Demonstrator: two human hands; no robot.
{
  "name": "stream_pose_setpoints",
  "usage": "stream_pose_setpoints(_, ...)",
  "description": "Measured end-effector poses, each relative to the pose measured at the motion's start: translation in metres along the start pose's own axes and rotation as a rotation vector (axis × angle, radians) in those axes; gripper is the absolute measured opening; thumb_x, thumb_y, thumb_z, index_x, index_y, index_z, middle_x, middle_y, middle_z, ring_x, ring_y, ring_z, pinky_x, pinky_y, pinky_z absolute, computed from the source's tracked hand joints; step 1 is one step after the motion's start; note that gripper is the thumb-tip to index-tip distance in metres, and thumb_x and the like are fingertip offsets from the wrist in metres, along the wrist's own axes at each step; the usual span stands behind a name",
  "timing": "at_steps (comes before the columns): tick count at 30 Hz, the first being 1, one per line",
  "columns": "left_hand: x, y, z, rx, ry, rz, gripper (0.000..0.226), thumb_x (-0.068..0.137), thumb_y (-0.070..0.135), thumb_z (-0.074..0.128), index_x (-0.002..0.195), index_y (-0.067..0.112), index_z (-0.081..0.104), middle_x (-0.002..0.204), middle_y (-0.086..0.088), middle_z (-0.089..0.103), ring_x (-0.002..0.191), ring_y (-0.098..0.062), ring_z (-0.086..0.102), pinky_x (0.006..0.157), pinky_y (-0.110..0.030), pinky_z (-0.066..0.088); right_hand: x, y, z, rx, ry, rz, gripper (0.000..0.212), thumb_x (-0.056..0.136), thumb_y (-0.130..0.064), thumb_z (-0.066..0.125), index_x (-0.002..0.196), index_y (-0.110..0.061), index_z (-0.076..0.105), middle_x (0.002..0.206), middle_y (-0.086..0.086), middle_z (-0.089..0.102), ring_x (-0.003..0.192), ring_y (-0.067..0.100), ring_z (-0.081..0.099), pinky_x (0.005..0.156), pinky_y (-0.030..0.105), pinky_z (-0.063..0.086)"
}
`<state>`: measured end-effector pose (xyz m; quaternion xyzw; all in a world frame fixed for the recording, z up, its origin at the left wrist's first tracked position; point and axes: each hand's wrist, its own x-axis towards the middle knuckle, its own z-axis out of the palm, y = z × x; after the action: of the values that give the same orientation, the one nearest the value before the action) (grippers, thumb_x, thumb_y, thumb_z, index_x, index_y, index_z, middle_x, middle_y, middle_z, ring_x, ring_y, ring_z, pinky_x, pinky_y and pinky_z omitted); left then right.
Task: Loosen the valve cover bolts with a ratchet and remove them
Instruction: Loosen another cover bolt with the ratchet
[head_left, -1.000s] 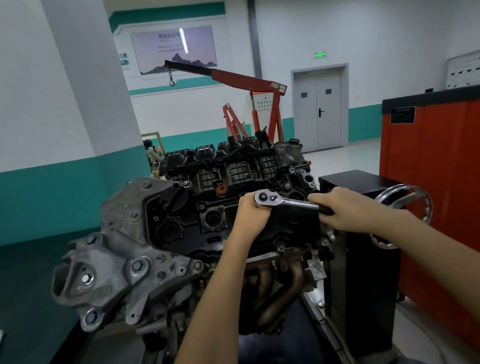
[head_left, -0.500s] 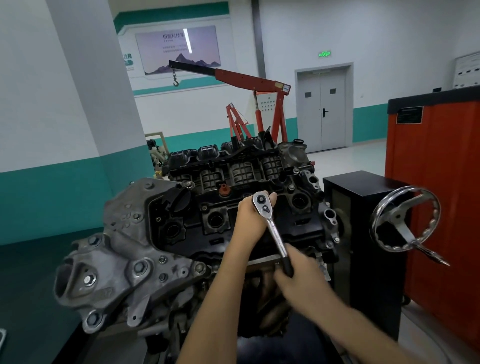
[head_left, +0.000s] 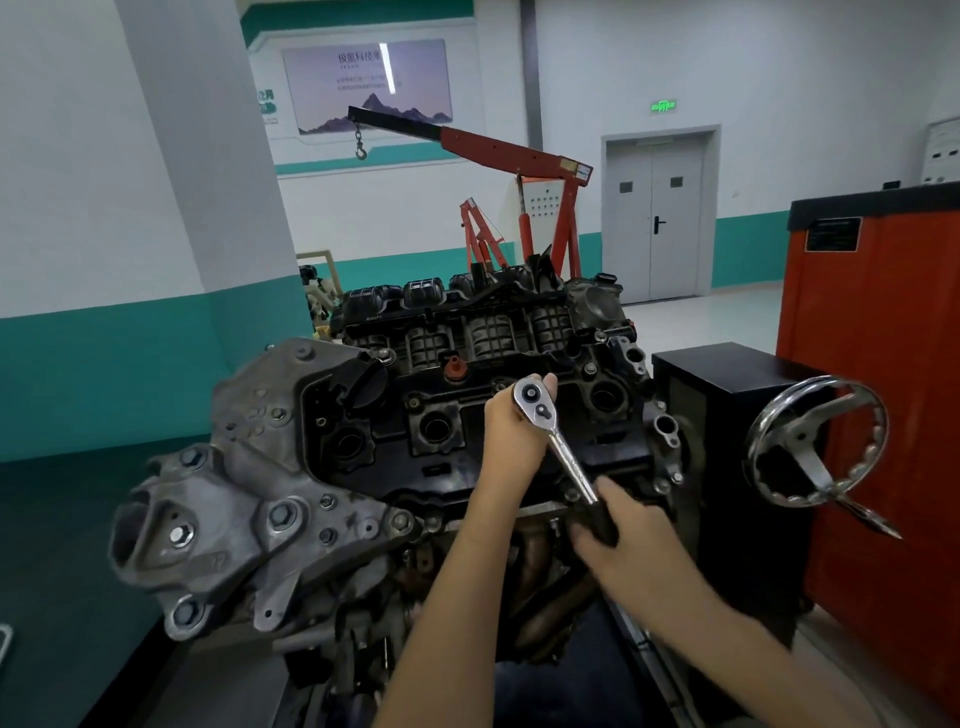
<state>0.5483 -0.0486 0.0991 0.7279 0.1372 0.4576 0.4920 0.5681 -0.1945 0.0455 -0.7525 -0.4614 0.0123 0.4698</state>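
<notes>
My right hand (head_left: 623, 540) is nearest, fingers wrapped round the black grip of the ratchet (head_left: 558, 447), whose handle runs down toward me over the near edge of the engine, above the exhaust manifold (head_left: 540, 571). Further up, my left hand (head_left: 511, 436) is curled round the underside of the ratchet's head, thumb standing beside it, steadying the tool on the black valve cover (head_left: 395, 447). The socket and the bolt it sits on are hidden behind that hand, so I cannot tell how far out that bolt has come. Other valve cover bolts (head_left: 414, 401) show seated in the cover around the plug wells, so I judge the job to be at the loosening stage, with most fasteners yet to come out. The next move, as I read it, calls for swinging the handle while pressing the head square onto the bolt so the socket does not tip off, then spinning the bolt free with my fingers once it runs loose. Beyond the cover lies the ribbed intake manifold (head_left: 467, 322); to the right is the stand's handwheel (head_left: 815, 441), and far back a red engine hoist (head_left: 514, 156) near grey double doors (head_left: 660, 218).
</notes>
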Motion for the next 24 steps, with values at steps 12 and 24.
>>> stream_pose_setpoints(12,0.009,-0.004,-0.01,0.112,-0.184,0.01,0.052,0.096,0.015,0.06,0.05,0.029,0.041,0.048,0.015,0.043,0.05,-0.001,0.038,0.055,-0.014,0.033,0.036,0.013,-0.066,-0.275,-0.221,-0.147,0.021,0.086,-0.004,0.059,0.083,-0.024,0.054,0.066,0.001,0.057,0.056,0.014,0.055,0.059,0.031,0.048)
stream_pose_setpoints(24,0.004,-0.001,0.003,0.095,-0.033,0.065,0.052,0.099,0.014,0.056,0.057,0.02,0.025,0.054,0.009,0.026,0.054,-0.006,0.023,0.057,-0.026,0.024,-0.011,-0.007,0.029,0.173,0.101,0.07,0.016,0.084,-0.005,0.061,0.08,-0.014,0.049,0.059,0.003,0.049,0.045,0.005,0.045,0.045,0.017,0.036)
